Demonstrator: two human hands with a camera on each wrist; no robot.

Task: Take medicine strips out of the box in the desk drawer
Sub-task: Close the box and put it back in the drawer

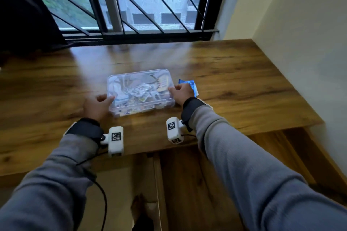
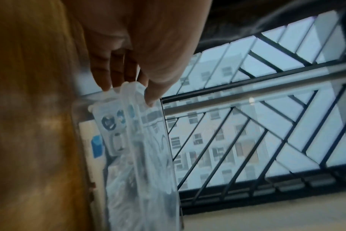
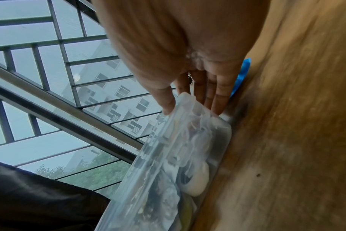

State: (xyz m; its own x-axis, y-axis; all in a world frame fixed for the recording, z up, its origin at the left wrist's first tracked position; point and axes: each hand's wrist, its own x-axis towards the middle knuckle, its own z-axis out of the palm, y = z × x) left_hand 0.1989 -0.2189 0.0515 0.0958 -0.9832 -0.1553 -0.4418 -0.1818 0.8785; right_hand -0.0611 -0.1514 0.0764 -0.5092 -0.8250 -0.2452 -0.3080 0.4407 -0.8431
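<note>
One clear lidded box (image 1: 140, 92) of medicine strips on wooden worktop (image 1: 234, 73), one blue packet (image 1: 189, 83) beside it. Left hand (image 1: 96, 106) and right hand (image 1: 181, 92) each grip an end. Barred window (image 1: 150, 0) behind.

**Dim daylight, soft pictures**

Cool, grey daylight enters through the window (image 1: 142, 0) ahead and leaves a pale sheen on the counter (image 1: 234, 73); the room is dim. The head view bends straight lines toward its edges and is slightly soft. Both wrist views are blurred, their near wood smeared, and the palms close to the lens are out of focus.
</note>
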